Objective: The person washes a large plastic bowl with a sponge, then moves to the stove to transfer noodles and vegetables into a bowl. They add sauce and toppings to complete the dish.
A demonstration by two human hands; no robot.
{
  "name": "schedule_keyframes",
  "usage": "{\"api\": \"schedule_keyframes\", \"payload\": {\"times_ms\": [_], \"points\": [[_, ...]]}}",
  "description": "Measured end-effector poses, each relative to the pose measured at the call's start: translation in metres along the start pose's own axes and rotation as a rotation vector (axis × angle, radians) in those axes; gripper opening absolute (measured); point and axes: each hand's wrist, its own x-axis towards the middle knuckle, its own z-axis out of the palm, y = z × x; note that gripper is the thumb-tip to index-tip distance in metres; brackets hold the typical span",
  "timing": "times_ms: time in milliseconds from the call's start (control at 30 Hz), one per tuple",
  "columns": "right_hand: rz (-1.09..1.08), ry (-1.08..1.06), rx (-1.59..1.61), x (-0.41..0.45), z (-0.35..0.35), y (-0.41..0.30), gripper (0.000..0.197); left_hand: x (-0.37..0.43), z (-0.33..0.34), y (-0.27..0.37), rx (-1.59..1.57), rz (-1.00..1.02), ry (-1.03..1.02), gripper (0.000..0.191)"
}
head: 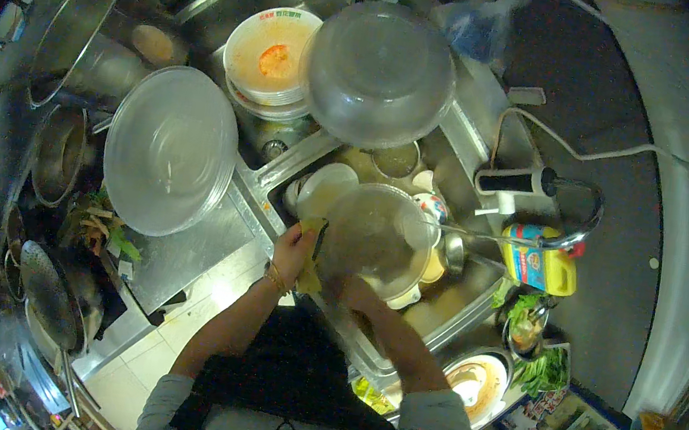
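Observation:
A large translucent plastic bowl (pixel 387 240) is tilted over the water-filled sink basin. Its left rim is beside my left hand (pixel 291 254), whose fingers are closed on a yellow cloth (pixel 308 279). My right hand (pixel 352 293) is at the bowl's near side, blurred; its fingers are hidden, so its grip cannot be made out. A thin stream of water runs from the metal faucet (pixel 566 239) onto the bowl's right side. Under and around the bowl, a white dish (pixel 329 185), a patterned cup (pixel 430 205) and a metal cup (pixel 453 254) lie in the basin.
Stacked translucent bowls (pixel 171 146) stand on the left steel counter. An upturned translucent bowl (pixel 380 69) sits beside stacked white bowls (pixel 271 55) with orange residue. At right are a yellow detergent jug (pixel 540 259), greens (pixel 546 371) and a soiled bowl (pixel 477 389). Pans (pixel 50 290) crowd the left.

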Motion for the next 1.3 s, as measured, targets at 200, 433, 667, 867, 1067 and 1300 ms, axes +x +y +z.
{"api": "schedule_keyframes", "payload": {"times_ms": [200,433,667,867,1067,1300], "points": [[-0.202,-0.257,-0.124,-0.016,-0.040,0.021,0.028,-0.018,0.009,0.018,-0.108,-0.069,-0.014,0.019],[-0.043,0.200,0.079,-0.062,-0.164,0.034,0.013,-0.026,0.036,0.053,0.146,0.184,-0.312,0.016],[0.057,0.759,0.206,-0.106,-0.221,0.091,0.010,-0.055,0.181,0.133,1.070,1.369,-0.659,0.043],[0.320,1.196,0.621,-0.186,-0.205,0.142,0.017,0.012,0.235,0.125,0.775,0.899,-0.944,0.034],[0.401,1.719,1.383,-0.207,-0.165,0.119,0.024,0.086,0.190,0.005,-0.127,-0.396,-0.752,0.031],[0.603,1.582,1.304,-0.195,-0.132,0.071,0.037,0.050,0.165,0.014,0.024,-0.329,-0.680,0.033]]}}
